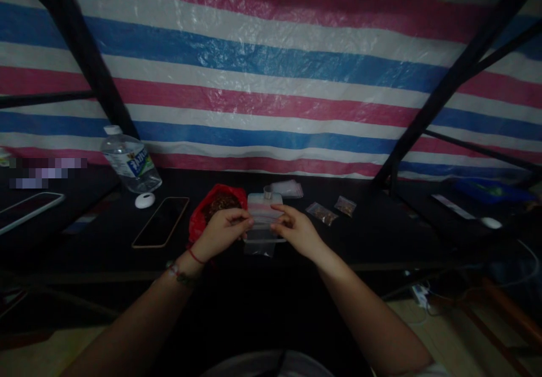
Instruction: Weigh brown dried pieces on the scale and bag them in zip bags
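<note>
Left hand (pixel 224 230): thin red cord (pixel 195 256) round wrist; farther up, bracelet (pixel 180 272) of round beads, some pale and reddish, some dark greenish. Forearms (pixel 135 315) bare. Pale sleeve (pixel 429 370) edge near right elbow. Pale, curved clothing (pixel 249 364) at bottom centre, details too dim.

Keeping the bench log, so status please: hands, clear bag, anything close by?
Left hand pinches clear bag. Right hand at its other side, grip unclear. Bag over plastic tub. Red bag close by left hand.
</note>
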Available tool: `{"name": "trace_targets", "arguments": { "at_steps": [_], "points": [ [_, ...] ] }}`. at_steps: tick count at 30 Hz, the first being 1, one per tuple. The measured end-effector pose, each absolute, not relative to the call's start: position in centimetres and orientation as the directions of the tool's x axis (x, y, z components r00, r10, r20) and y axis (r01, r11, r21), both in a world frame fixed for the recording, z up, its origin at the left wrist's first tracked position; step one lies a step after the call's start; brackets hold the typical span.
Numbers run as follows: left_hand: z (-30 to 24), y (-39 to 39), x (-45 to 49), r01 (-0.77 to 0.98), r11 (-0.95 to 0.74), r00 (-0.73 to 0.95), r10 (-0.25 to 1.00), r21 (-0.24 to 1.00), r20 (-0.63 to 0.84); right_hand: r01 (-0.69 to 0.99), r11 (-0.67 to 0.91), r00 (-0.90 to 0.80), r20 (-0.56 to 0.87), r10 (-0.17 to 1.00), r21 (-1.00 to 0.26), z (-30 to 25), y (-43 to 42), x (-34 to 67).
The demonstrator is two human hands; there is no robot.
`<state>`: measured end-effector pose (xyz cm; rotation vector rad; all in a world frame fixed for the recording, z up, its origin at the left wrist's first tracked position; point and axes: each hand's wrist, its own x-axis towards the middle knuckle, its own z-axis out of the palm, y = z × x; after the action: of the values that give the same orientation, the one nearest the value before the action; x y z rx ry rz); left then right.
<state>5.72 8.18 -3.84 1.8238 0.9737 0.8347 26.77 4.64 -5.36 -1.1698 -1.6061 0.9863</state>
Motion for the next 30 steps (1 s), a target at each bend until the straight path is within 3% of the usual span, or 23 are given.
{"name": "trace_targets", "arguments": {
  "at_steps": [3, 12, 18, 21, 24, 26, 30],
  "points": [
    [-4.5, 8.2, 5.9, 0.305, -0.351, 0.455, 0.871, 0.885, 0.189, 0.237, 0.170, -0.159, 0.134, 0.978, -0.957, -6.0, 5.4, 27.0],
    [-5.1, 7.4, 7.3, 0.405, -0.462, 0.543, 0.816, 0.789, 0.200, 0.370, 0.216, -0.233, 0.135, 0.963, -0.904, -6.5, 5.2, 26.8],
    [-5.8, 7.0, 8.0, 0.411, -0.430, 0.452, 0.862, 0.804, 0.230, 0.322, 0.189, -0.231, 0.117, 0.966, -0.928, -7.1, 6.1, 27.8],
    [-5.9, 7.5, 7.6, 0.425, -0.388, 0.387, 0.895, 0.818, 0.224, 0.395, 0.188, -0.114, 0.155, 0.981, -0.899, -7.2, 7.3, 30.8],
    [-5.6, 8.7, 6.4, 0.489, -0.397, 0.368, 0.901, 0.776, 0.229, 0.617, 0.086, 0.027, 0.130, 0.991, -0.782, -7.9, 8.7, 34.7],
    [-5.2, 9.4, 5.4, 0.555, -0.428, 0.382, 0.893, 0.713, 0.238, 0.783, -0.071, 0.164, 0.096, 0.982, -0.618, -8.7, 9.4, 37.0],
    [-4.5, 10.2, 4.1, 0.656, -0.472, 0.426, 0.876, 0.589, 0.227, 0.912, -0.216, 0.280, 0.147, 0.949, -0.348, -9.6, 10.1, 40.3]
  ]
}}
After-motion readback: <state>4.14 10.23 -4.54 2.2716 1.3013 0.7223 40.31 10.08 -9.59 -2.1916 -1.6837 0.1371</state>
